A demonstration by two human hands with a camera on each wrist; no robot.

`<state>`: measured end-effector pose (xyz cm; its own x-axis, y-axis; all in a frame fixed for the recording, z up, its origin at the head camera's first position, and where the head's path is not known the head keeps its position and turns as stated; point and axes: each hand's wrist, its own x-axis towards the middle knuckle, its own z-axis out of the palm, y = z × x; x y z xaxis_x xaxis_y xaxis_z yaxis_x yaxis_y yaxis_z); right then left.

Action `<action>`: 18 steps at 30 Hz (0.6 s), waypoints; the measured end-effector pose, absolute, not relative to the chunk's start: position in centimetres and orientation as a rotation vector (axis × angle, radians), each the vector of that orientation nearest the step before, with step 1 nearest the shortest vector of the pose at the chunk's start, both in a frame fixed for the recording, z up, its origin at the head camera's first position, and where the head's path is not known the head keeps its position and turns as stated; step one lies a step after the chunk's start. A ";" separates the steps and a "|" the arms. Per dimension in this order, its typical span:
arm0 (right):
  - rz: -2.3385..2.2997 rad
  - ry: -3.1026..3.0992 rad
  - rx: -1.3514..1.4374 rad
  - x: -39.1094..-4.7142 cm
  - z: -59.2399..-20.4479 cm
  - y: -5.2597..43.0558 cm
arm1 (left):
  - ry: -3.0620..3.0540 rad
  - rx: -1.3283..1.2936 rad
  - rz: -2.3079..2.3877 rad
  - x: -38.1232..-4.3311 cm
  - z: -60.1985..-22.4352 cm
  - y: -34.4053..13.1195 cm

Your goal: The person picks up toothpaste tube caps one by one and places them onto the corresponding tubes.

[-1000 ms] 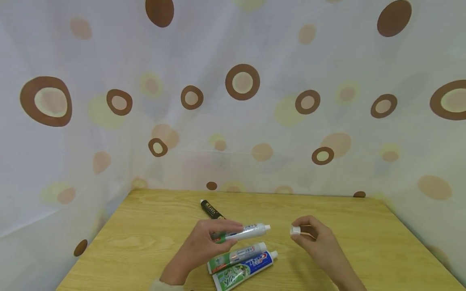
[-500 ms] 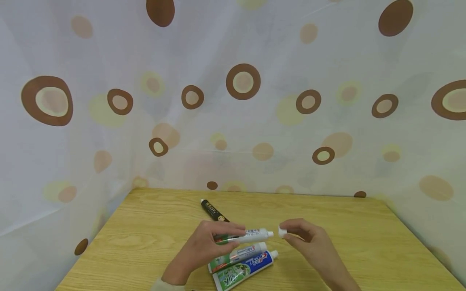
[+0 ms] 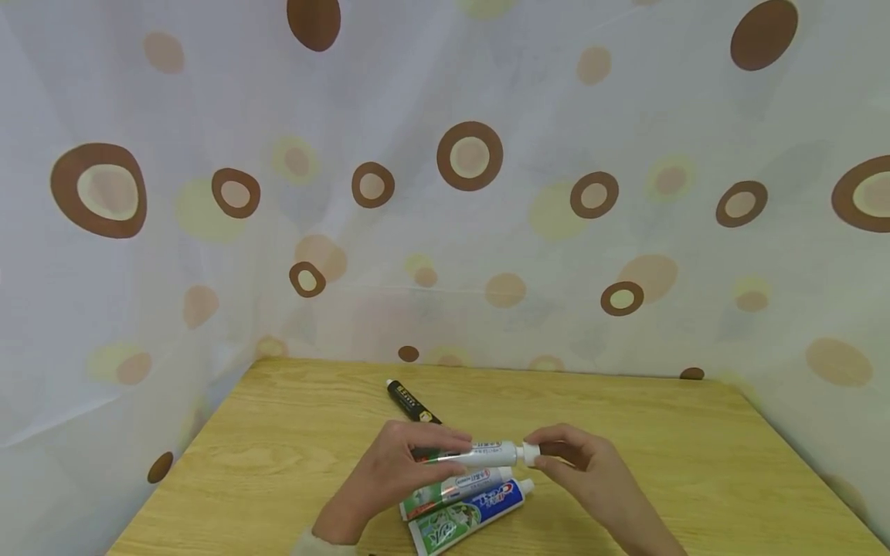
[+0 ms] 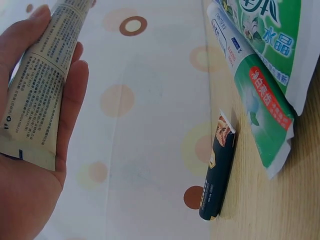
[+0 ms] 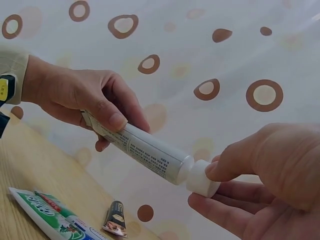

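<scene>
White cap (image 3: pixel 531 454) sits further left now, meeting silver tube (image 3: pixel 497 454) | left hand (image 3: pixel 396 472) grips tube midair, right hand (image 3: pixel 587 475) pinches cap | loads of room between right hand and right edge of table (image 3: pixel 726 463)

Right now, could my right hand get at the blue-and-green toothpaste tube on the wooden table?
Probably not yet: your right hand pinches the small white cylindrical cap at the mouth of the held silver-grey tube. Otherwise the way to the blue-and-green toothpaste tube looks free.
</scene>
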<state>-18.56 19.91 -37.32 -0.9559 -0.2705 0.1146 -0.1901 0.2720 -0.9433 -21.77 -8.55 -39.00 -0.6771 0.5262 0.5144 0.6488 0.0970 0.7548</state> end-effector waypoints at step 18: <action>-1.721 2.447 -0.421 -18.6 -37.2 20.0 | -2.220 -1.231 -1.639 -21.7 -38.9 -8.3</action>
<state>-18.57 19.99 -37.16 -0.9541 -0.2933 0.0608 -0.1565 0.3149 -0.9361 -21.70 -8.28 -38.88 -0.6620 0.5313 0.5286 0.6616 0.0830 0.7452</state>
